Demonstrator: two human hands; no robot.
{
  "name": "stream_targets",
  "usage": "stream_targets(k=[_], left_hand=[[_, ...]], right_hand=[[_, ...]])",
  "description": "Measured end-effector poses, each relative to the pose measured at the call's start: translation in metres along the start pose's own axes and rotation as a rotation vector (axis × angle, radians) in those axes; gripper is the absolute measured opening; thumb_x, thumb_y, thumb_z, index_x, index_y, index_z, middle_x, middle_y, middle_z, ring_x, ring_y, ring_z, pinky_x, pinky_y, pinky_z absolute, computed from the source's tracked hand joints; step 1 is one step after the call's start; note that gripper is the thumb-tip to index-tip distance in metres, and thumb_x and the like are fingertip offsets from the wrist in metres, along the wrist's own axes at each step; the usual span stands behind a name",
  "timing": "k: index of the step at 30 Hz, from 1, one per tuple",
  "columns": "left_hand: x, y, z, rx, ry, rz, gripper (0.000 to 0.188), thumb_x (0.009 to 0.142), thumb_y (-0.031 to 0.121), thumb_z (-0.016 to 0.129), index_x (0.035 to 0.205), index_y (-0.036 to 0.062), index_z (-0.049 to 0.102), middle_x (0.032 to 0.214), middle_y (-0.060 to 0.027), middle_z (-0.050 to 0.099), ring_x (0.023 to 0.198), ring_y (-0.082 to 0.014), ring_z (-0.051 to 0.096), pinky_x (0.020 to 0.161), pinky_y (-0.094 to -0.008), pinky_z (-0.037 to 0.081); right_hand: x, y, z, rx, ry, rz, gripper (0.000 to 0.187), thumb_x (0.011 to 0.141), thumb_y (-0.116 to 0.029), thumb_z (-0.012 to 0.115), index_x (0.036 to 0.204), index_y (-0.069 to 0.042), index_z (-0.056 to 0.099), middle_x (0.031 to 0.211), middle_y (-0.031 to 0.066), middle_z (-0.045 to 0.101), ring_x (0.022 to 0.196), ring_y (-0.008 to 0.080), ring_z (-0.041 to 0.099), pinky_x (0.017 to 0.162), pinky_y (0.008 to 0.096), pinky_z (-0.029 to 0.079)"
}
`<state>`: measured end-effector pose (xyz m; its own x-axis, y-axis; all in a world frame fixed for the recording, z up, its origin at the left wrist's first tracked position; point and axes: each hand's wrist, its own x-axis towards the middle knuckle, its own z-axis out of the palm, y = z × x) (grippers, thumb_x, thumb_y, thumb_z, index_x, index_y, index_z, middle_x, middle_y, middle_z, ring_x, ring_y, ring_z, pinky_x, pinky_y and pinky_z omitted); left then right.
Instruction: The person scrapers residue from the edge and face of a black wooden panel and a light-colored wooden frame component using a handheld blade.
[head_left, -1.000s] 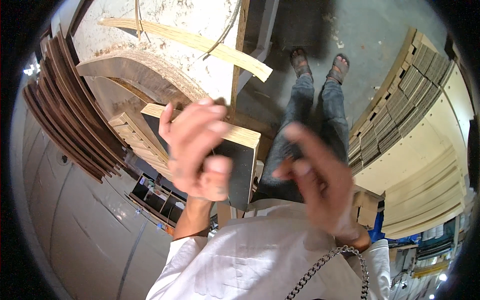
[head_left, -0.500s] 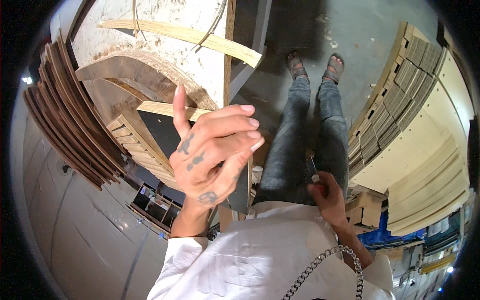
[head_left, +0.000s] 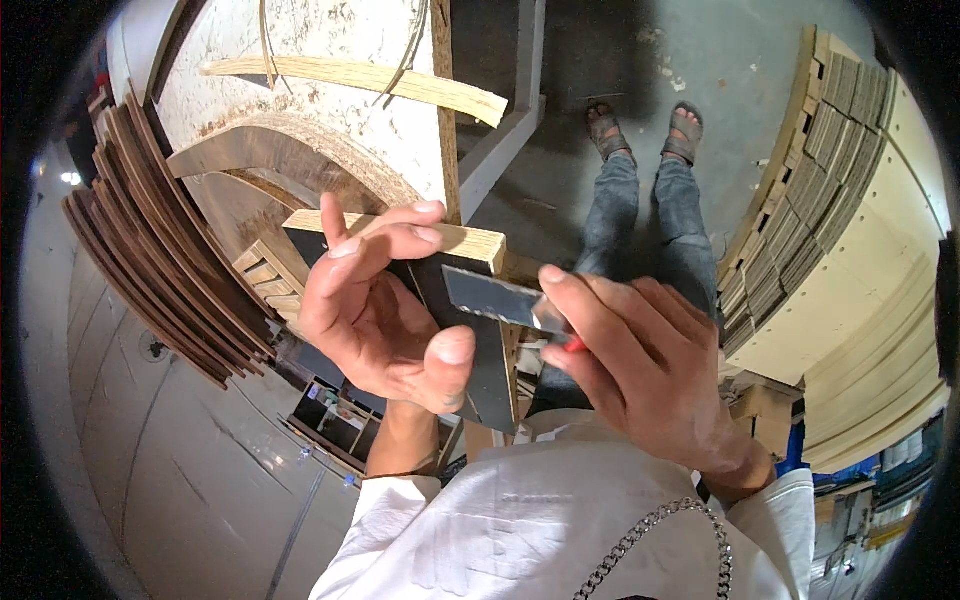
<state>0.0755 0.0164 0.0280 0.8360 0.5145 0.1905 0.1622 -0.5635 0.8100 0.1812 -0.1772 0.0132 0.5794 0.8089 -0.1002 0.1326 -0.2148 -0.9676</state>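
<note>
In my right hand (head_left: 650,375) is a knife (head_left: 492,296) with a broad, blunt-ended dark blade and a bit of red at the handle. Its blade points left, toward my left hand (head_left: 375,310). That hand is raised with fingers bent and apart, palm showing, nothing in it. Behind both stands a black-faced panel (head_left: 492,380) with a pale wood edge (head_left: 465,240) along its top. Whether my left fingers touch that edge I cannot tell. Most of the knife's handle is hidden in my right fist.
A worktable (head_left: 415,150) at the upper left carries a curved pale wood strip (head_left: 350,80) and a curved brown piece (head_left: 300,150). Bent brown strips (head_left: 160,240) stand stacked at the far left. On the right are piled boards (head_left: 810,190) and pale curved panels (head_left: 890,290).
My right hand has come up from beside my thigh with the knife, close to my left hand. The left hand has turned, its fingers loosening and spreading apart.
</note>
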Motion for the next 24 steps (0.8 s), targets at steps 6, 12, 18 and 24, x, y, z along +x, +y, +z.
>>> stream_targets(k=[6, 12, 18, 24], left_hand=[[-0.003, 0.006, 0.001, 0.048, 0.037, -0.085, 0.084, 0.08, 0.02, 0.085, 0.146, 0.001, 0.037, 0.127, -0.0221, 0.055, 0.095, -0.0266, 0.068, 0.113, -0.049, 0.04], [-0.004, 0.007, 0.003, 0.046, 0.079, -0.106, 0.083, 0.081, 0.017, 0.083, 0.147, -0.0003, 0.036, 0.14, -0.0261, 0.044, 0.097, -0.027, 0.065, 0.09, -0.0378, 0.056], [-0.003, 0.008, 0.005, 0.121, 0.071, -0.099, 0.078, 0.089, 0.028, 0.079, 0.148, 0.0002, 0.037, 0.143, -0.0204, 0.05, 0.101, -0.0219, 0.064, 0.112, -0.0486, 0.045], [-0.004, 0.009, 0.003, 0.107, 0.062, -0.096, 0.081, 0.085, 0.024, 0.081, 0.148, -0.0001, 0.036, 0.145, -0.0234, 0.045, 0.104, -0.0257, 0.064, 0.1, -0.0421, 0.051]], right_hand=[[0.013, -0.001, -0.006, -0.134, -0.043, -0.05, 0.051, 0.084, -0.016, 0.078, 0.132, -0.003, 0.065, 0.112, 0.0099, 0.068, 0.084, 0.0246, 0.064, 0.071, 0.0368, 0.053], [0.015, 0.002, -0.004, -0.129, -0.023, -0.072, 0.058, 0.075, -0.015, 0.082, 0.13, -0.005, 0.067, 0.111, 0.0081, 0.068, 0.083, 0.0233, 0.063, 0.07, 0.0364, 0.052], [0.017, 0.003, -0.005, -0.138, -0.031, -0.078, 0.06, 0.074, -0.018, 0.083, 0.13, -0.006, 0.067, 0.11, 0.0063, 0.068, 0.083, 0.022, 0.063, 0.068, 0.0357, 0.051], [0.02, 0.0, -0.011, -0.138, -0.081, -0.055, 0.057, 0.075, -0.018, 0.082, 0.129, -0.006, 0.067, 0.11, 0.0059, 0.068, 0.084, 0.0222, 0.063, 0.069, 0.0356, 0.051]])
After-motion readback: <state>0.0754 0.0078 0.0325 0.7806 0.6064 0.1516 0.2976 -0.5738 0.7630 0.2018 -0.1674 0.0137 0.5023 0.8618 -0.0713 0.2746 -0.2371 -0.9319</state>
